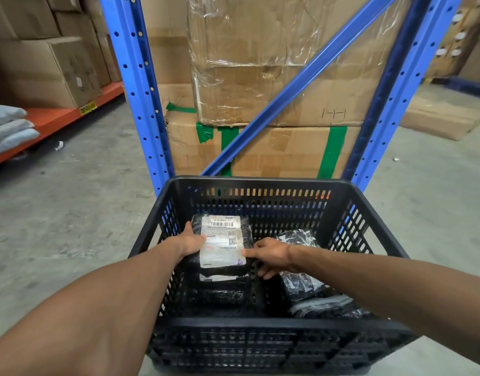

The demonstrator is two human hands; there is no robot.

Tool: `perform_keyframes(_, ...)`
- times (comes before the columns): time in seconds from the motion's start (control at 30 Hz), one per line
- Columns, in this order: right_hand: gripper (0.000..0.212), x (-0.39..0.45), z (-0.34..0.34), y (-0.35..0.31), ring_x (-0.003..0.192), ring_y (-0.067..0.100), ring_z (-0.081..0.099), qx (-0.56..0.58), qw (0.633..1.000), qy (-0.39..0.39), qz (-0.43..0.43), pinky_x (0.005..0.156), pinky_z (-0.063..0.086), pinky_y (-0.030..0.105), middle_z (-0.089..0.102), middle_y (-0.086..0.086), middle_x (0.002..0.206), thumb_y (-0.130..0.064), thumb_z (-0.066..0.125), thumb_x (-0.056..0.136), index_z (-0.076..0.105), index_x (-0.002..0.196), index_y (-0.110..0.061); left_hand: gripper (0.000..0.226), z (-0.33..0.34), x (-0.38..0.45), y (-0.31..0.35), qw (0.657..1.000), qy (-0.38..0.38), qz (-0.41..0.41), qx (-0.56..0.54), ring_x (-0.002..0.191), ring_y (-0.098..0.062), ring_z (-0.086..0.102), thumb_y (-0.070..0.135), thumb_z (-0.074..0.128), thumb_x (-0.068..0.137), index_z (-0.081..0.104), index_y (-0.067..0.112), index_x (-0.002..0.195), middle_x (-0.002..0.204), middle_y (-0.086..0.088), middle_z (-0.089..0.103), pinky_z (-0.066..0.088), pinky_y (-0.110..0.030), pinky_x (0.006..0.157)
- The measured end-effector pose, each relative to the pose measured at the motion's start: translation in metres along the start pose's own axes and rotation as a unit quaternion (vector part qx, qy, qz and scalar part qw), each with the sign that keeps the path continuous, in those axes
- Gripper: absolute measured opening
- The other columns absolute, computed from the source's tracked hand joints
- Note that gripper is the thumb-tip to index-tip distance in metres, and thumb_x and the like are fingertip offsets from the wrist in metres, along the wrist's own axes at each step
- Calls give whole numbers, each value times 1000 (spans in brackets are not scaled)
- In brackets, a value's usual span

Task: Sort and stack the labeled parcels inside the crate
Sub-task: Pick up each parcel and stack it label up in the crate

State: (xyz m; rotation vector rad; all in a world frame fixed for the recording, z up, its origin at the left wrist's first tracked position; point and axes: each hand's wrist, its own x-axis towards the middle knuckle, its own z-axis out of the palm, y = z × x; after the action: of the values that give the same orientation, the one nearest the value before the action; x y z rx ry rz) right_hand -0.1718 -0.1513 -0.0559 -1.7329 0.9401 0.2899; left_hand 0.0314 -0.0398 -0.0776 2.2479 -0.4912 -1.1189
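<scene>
A black slotted plastic crate (260,325) stands on the concrete floor in front of me. Inside, on its left side, lies a stack of black parcels; the top parcel (223,240) carries a white shipping label with barcodes. My left hand (190,242) grips that parcel's left edge. On the parcel's right edge, my right hand (270,256) has its thumb on the label corner and its fingers curled under. Another labeled parcel (219,279) peeks out beneath. On the crate's right side lie more black wrapped parcels (305,286), piled loosely.
A blue steel rack (137,85) with a diagonal brace stands right behind the crate, holding taped cardboard boxes (274,77). An orange shelf beam (57,118) with grey bags (8,126) is at the left. A flat carton (439,118) lies on the floor at right.
</scene>
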Motion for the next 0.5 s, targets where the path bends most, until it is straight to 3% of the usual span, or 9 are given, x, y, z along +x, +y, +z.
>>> perform_keyframes(0.1, 30, -5, -14, -3, 83, 19, 59, -21, 1000, -3, -14, 65, 55, 28, 56, 11, 111, -40, 55, 98, 55, 109, -12, 82, 3, -9, 12, 995, 30, 27, 91, 144, -33, 31, 36, 52, 93, 5, 20, 158, 160, -12, 26, 27, -45, 120)
perform_keyframes(0.2, 31, -12, -36, -9, 78, 18, 60, 0, 999, 14, -31, 58, 51, 29, 55, 13, 115, -33, 58, 98, 55, 117, -9, 79, 12, -26, 34, 972, 96, 96, 193, 145, -36, 26, 33, 56, 90, 15, 24, 157, 160, -12, 15, 25, -48, 120)
perform_keyframes(0.3, 22, -19, -59, -11, 76, 20, 60, -15, 997, 66, -32, 58, 50, 31, 59, 17, 113, -28, 58, 98, 54, 109, -10, 55, 25, -40, 63, 943, 120, 196, 240, 132, -33, 45, 26, 58, 91, 44, 19, 144, 147, -12, 40, 38, -44, 112)
perform_keyframes(0.37, 18, -21, -72, -7, 81, 21, 55, -48, 991, 121, -17, 67, 50, 34, 58, 18, 108, -25, 58, 98, 53, 104, -9, 27, 40, -46, 82, 956, 54, 232, 172, 101, -25, 65, 16, 57, 93, 61, 13, 120, 119, -12, 63, 54, -39, 93)
perform_keyframes(0.43, 25, -20, -83, 3, 89, 21, 57, -103, 982, 159, 17, 74, 52, 34, 60, 17, 114, -24, 61, 96, 56, 109, -4, 21, 61, -56, 98, 973, -80, 195, 94, 72, -21, 69, 12, 50, 98, 57, 10, 118, 98, -12, 66, 63, -35, 71)
perform_keyframes(0.5, 37, -26, -87, 14, 89, 22, 59, -132, 977, 157, 60, 68, 51, 30, 62, 15, 122, -23, 61, 95, 59, 123, 1, 37, 84, -67, 108, 970, -216, 91, 60, 88, -32, 73, 16, 42, 102, 44, 7, 137, 117, -20, 61, 64, -40, 74)
